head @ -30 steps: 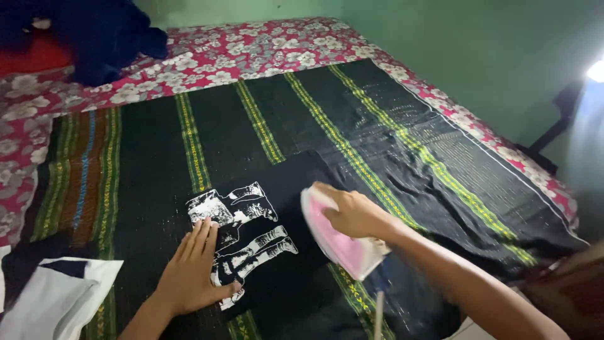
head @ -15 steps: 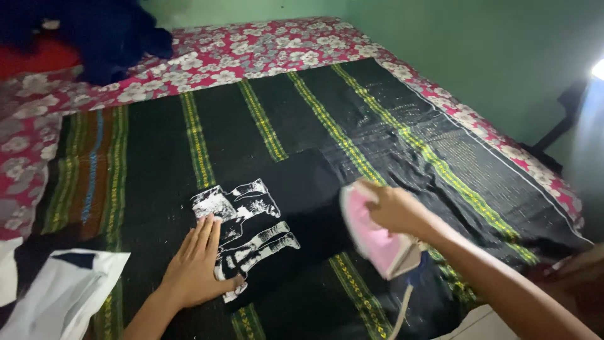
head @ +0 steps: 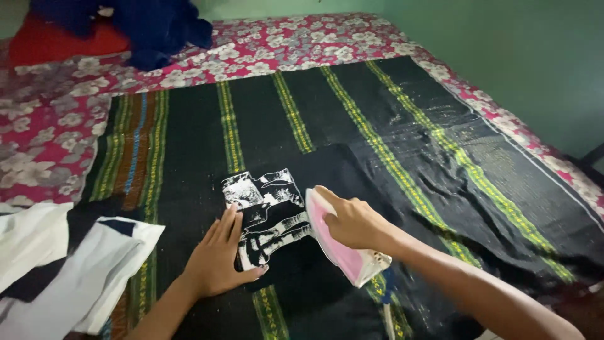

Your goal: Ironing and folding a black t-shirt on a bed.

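Near the bed's front edge: left hand (head: 217,261) flat, fingers spread, pressing down on the black shirt (head: 302,271) beside its white picture (head: 267,214), likely to hold the cloth still and smooth. Right hand (head: 352,221) wrapped tight around the pink iron (head: 340,245), grip closed on it, flat side down on the shirt, just right of the picture. Cord (head: 387,308) hanging toward the front edge. White cloth (head: 75,277) at the front left corner. Under everything, a black striped blanket (head: 390,126). Farther back, flowered sheet (head: 251,50), blue clothes (head: 145,25) at the far left corner. Nothing blocking the iron.
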